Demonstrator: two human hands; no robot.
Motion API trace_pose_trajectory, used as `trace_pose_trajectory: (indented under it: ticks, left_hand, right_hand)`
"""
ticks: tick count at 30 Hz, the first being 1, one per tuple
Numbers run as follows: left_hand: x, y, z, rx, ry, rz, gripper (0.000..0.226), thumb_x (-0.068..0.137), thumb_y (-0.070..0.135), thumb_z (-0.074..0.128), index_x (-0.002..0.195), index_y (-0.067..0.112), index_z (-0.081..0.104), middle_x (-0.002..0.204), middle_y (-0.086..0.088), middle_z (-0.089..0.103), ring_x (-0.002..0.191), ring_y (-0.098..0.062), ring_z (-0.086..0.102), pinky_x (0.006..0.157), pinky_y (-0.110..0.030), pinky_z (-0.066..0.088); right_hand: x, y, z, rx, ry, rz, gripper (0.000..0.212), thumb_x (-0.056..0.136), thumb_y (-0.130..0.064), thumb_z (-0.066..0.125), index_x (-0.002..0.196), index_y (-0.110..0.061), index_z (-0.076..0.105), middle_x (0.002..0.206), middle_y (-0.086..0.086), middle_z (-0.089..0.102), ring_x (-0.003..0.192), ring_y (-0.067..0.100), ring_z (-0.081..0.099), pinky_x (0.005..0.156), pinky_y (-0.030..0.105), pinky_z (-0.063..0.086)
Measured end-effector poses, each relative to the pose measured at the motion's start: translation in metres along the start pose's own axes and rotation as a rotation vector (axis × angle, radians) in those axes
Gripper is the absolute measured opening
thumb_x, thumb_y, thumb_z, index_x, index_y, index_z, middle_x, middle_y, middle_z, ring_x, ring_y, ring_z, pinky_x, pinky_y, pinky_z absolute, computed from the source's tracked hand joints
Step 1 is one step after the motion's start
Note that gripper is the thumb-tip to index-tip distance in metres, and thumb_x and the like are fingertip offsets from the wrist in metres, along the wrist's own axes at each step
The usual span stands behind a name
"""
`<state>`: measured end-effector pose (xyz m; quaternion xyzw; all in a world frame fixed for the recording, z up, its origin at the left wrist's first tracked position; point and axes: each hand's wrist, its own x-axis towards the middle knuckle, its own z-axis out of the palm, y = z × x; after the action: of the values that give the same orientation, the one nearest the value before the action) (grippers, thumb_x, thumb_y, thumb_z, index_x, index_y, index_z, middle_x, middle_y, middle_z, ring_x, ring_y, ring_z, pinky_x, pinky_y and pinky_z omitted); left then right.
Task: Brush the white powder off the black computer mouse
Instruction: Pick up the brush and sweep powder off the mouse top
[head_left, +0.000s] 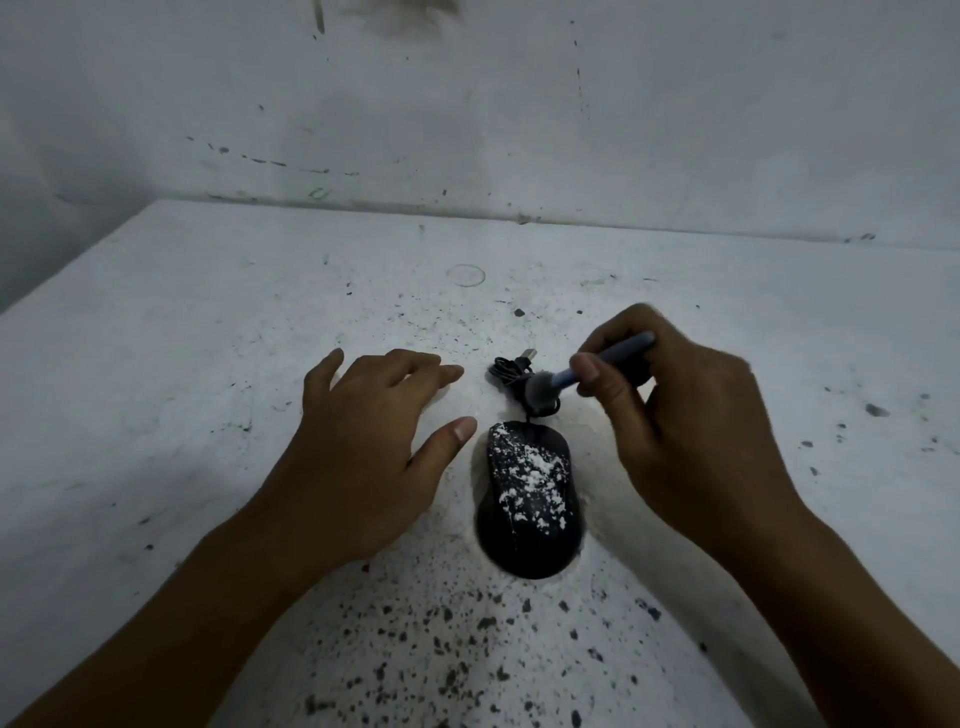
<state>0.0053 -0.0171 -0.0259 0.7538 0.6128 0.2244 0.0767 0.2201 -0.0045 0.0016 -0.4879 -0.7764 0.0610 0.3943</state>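
Fingers (589, 371) of our right hand (691, 426) pinch a small blue-handled brush (602, 366), its dark, blurred bristle head poised just beyond the front of the black computer mouse (530, 499) and not, as far as we can tell, touching it. Our left hand (363, 447) lies spread and empty on the desk (208, 364), its thumb tip just beside the mouse's front left edge, grasping nothing.

The mouse sits between our two hands, nearer to us than the brush, with its bundled cable (511, 371) and plug lying past the brush head. White powder (530, 478) speckles the upper shell, thickest in a clump down the middle and scattered toward the left front; the rear of the shell, closest to us, looks mostly dark and bare. A pale dusting rings the mouse on the desk, though on this white, spotted surface we cannot say whether that is spilled powder or the finish.

We judge the cleaning barely begun, if at all: most of the powder remains on the shell. Left to do is sweeping the bristles across the central clump and the front-left speckles until the black plastic shows clean.
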Motion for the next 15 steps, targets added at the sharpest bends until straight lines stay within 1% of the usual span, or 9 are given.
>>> trace_pose_trajectory:
  ticks: [2, 3, 5, 6, 7, 9, 11, 13, 15]
  left_hand:
    - [0.000, 0.000, 0.000, -0.002, 0.004, -0.001, 0.051, 0.087, 0.055, 0.036, 0.131, 0.034, 0.051, 0.138, 0.015, 0.051, 0.130, -0.006, 0.042, 0.118, -0.046, 0.013]
    - [0.000, 0.001, -0.001, -0.003, 0.002, 0.000, 0.051, 0.087, 0.054, 0.036, 0.131, 0.034, 0.051, 0.138, 0.015, 0.051, 0.130, -0.006, 0.042, 0.118, -0.046, 0.013]
    - [0.000, 0.001, 0.000, -0.005, 0.001, 0.007, 0.051, 0.087, 0.053, 0.036, 0.131, 0.033, 0.051, 0.137, 0.014, 0.052, 0.129, -0.007, 0.043, 0.117, -0.046, 0.013]
    - [0.000, 0.001, 0.000, -0.004, 0.002, 0.009, 0.050, 0.087, 0.053, 0.036, 0.131, 0.032, 0.052, 0.137, 0.014, 0.052, 0.129, -0.007, 0.043, 0.117, -0.047, 0.014]
    - [0.000, 0.001, 0.000, -0.003, 0.005, 0.010, 0.050, 0.087, 0.053, 0.037, 0.130, 0.032, 0.052, 0.137, 0.013, 0.053, 0.129, -0.007, 0.044, 0.117, -0.047, 0.014]
    - [0.000, 0.000, -0.001, 0.000, 0.013, 0.008, 0.050, 0.087, 0.052, 0.037, 0.130, 0.032, 0.053, 0.138, 0.013, 0.053, 0.130, -0.008, 0.044, 0.117, -0.047, 0.014]
    - [0.000, 0.000, -0.001, 0.005, 0.018, 0.008, 0.049, 0.088, 0.052, 0.037, 0.130, 0.032, 0.052, 0.137, 0.013, 0.053, 0.129, -0.008, 0.044, 0.117, -0.047, 0.014]
    - [0.000, 0.000, -0.001, 0.008, 0.015, 0.010, 0.048, 0.088, 0.051, 0.037, 0.130, 0.032, 0.052, 0.137, 0.013, 0.053, 0.129, -0.007, 0.044, 0.117, -0.047, 0.014]
    - [0.000, 0.000, 0.000, 0.010, 0.013, 0.014, 0.048, 0.088, 0.051, 0.036, 0.130, 0.032, 0.052, 0.136, 0.013, 0.053, 0.129, -0.007, 0.044, 0.117, -0.047, 0.015]
  right_hand:
    - [0.002, -0.002, -0.003, 0.017, 0.031, -0.016, 0.011, 0.095, -0.033, 0.056, 0.091, -0.024, 0.060, 0.071, -0.021, 0.064, 0.057, 0.001, 0.060, 0.052, 0.014, 0.041]
    - [0.002, -0.003, -0.002, 0.032, 0.006, -0.032, 0.010, 0.095, -0.032, 0.056, 0.091, -0.024, 0.060, 0.071, -0.020, 0.064, 0.057, -0.001, 0.060, 0.051, 0.012, 0.039]
    - [0.000, -0.004, 0.003, 0.021, -0.097, -0.040, 0.007, 0.095, -0.031, 0.058, 0.091, -0.026, 0.059, 0.071, -0.023, 0.062, 0.055, -0.009, 0.057, 0.052, 0.009, 0.036]
    - [-0.001, -0.004, 0.005, -0.009, -0.133, -0.024, 0.007, 0.095, -0.032, 0.058, 0.090, -0.027, 0.059, 0.070, -0.022, 0.062, 0.055, -0.008, 0.056, 0.053, 0.009, 0.034]
    - [-0.001, -0.002, 0.007, -0.033, -0.135, -0.007, 0.007, 0.094, -0.034, 0.058, 0.090, -0.028, 0.058, 0.069, -0.021, 0.062, 0.057, -0.007, 0.056, 0.055, 0.011, 0.034]
    - [0.002, -0.001, 0.006, -0.026, -0.058, 0.006, 0.008, 0.095, -0.033, 0.057, 0.088, -0.028, 0.057, 0.068, -0.023, 0.062, 0.059, -0.003, 0.059, 0.054, 0.009, 0.036]
    - [0.004, -0.002, 0.003, 0.036, -0.006, -0.004, 0.009, 0.096, -0.031, 0.056, 0.089, -0.026, 0.058, 0.070, -0.022, 0.063, 0.061, -0.002, 0.060, 0.052, 0.009, 0.036]
    - [0.003, -0.005, 0.004, 0.083, -0.058, -0.030, 0.008, 0.096, -0.029, 0.057, 0.090, -0.024, 0.059, 0.068, -0.026, 0.062, 0.058, -0.010, 0.060, 0.050, 0.006, 0.037]
    - [0.001, -0.007, 0.009, 0.051, -0.142, -0.046, 0.007, 0.095, -0.027, 0.060, 0.089, -0.023, 0.061, 0.065, -0.027, 0.057, 0.056, -0.019, 0.055, 0.051, 0.003, 0.036]
